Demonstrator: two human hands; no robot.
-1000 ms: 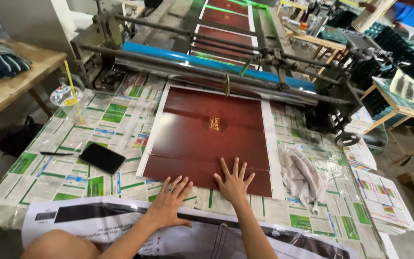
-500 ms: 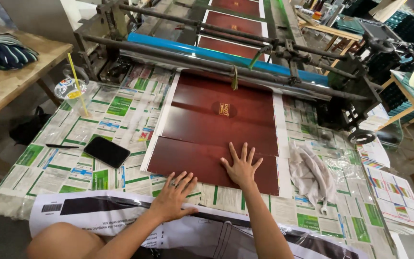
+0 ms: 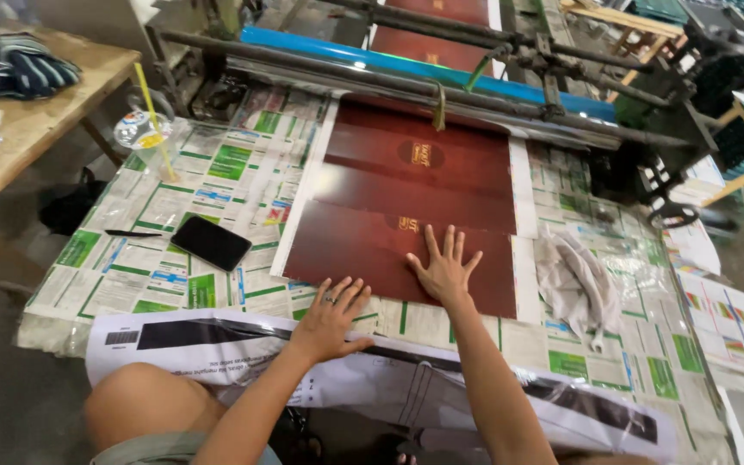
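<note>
A large dark red glossy sheet (image 3: 415, 198) with gold emblems and a white border lies on a table covered in printed paper (image 3: 174, 215), its far end under the rollers of a machine (image 3: 441, 77). My right hand (image 3: 445, 269) is spread flat on the sheet's near edge. Fingers apart, my left hand (image 3: 331, 317) rests on the table's front edge just below the sheet, a ring on one finger. Neither hand holds anything.
A black phone (image 3: 210, 243) and a dark pen (image 3: 133, 233) lie left of the sheet. A plastic cup with a yellow straw (image 3: 150, 131) stands further back. A grey rag (image 3: 574, 280) lies on the right. A wooden table with gloves (image 3: 19, 73) stands far left.
The red sheet has slid further out of the machine toward me. My right hand stays flat on its near part, and my left hand has come nearer the sheet's edge.
</note>
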